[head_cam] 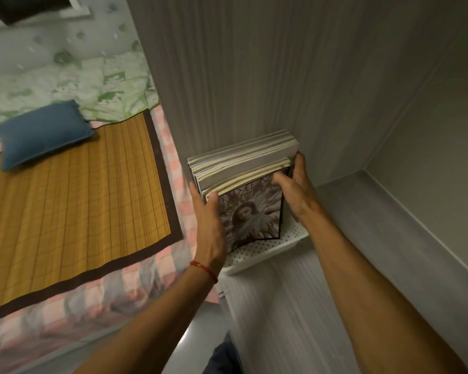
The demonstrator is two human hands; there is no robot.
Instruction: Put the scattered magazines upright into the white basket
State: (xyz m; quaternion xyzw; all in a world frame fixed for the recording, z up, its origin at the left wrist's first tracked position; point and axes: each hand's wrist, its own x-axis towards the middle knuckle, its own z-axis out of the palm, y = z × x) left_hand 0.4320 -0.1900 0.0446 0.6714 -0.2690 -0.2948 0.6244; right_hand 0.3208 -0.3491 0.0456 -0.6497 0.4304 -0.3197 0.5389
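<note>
Several magazines point(241, 160) stand upright as one thick stack in the white perforated basket point(257, 255), which sits on a grey wooden shelf. The nearest cover point(251, 217) shows a dark sepia portrait. My left hand point(208, 220) presses flat against the stack's left side, thumb on the front cover's top corner. My right hand point(295, 187) grips the stack's right side, thumb on the front cover and fingers reaching behind it. Most of the basket is hidden by the magazines and my hands.
The shelf surface point(276, 306) lies in a grey wooden alcove with walls behind and to the right. To the left is a bed with a bamboo mat point(65, 201), a blue pillow point(43, 133) and a green patterned quilt point(65, 76).
</note>
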